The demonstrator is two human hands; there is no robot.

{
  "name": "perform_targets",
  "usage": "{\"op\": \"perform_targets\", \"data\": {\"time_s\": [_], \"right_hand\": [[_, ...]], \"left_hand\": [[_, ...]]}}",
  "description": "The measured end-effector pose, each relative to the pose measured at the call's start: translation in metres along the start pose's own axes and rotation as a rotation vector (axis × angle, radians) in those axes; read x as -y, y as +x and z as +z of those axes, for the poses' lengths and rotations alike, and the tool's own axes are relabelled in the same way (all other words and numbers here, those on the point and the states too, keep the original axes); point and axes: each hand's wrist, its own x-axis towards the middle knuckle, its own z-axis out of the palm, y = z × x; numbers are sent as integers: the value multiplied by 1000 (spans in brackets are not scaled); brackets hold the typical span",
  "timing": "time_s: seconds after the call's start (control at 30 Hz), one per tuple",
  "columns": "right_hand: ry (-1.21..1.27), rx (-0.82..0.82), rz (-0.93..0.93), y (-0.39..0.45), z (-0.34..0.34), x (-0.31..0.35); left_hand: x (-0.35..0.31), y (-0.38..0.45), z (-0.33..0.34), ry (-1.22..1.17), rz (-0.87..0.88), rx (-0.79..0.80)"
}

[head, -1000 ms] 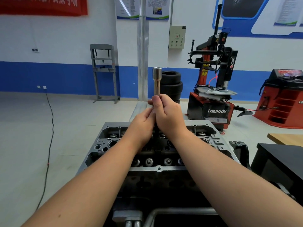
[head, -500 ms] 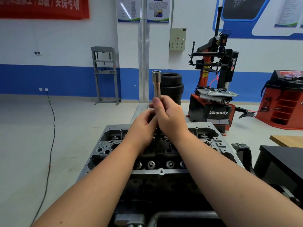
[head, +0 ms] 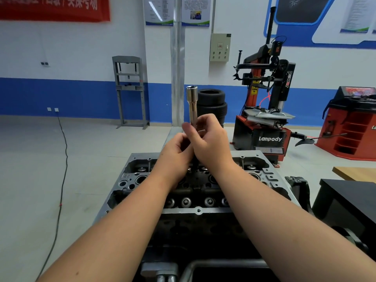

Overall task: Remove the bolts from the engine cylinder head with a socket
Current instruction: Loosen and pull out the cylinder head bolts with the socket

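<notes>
A long chrome socket (head: 192,105) stands upright above the grey engine cylinder head (head: 199,210), its open end on top. My right hand (head: 209,143) grips the socket's lower part with fingers and thumb curled round it. My left hand (head: 176,153) is curled around the dark shaft just below, touching the right hand. The shaft runs down between my wrists to the middle of the head; its lower end is partly hidden. A row of valve springs (head: 197,201) shows along the head's near side. No bolt is plainly visible.
A red and black tyre changer (head: 266,110) stands behind right, stacked tyres (head: 212,104) behind the socket. A grey press frame (head: 130,90) is at the back wall. A black table (head: 350,198) and wooden board (head: 356,174) lie right; a cable (head: 61,180) crosses the floor left.
The hands and socket stay together above the head; my right fingers have shifted their grip on the socket. The view tilted slightly, so everything sits a little lower in frame.
</notes>
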Motion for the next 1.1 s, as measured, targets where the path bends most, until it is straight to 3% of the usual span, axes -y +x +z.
{"op": "perform_targets", "data": {"time_s": [0.67,0.93,1.1], "right_hand": [[-34,39,31,1,-2,-1],[-60,2,-16,-1,-2,4],[-82,34,39,1,-3,3]], "left_hand": [[-3,0,4,-36,-45,55],[0,1,1,-14,-8,-43],[-2,1,3,-14,-54,16]]}}
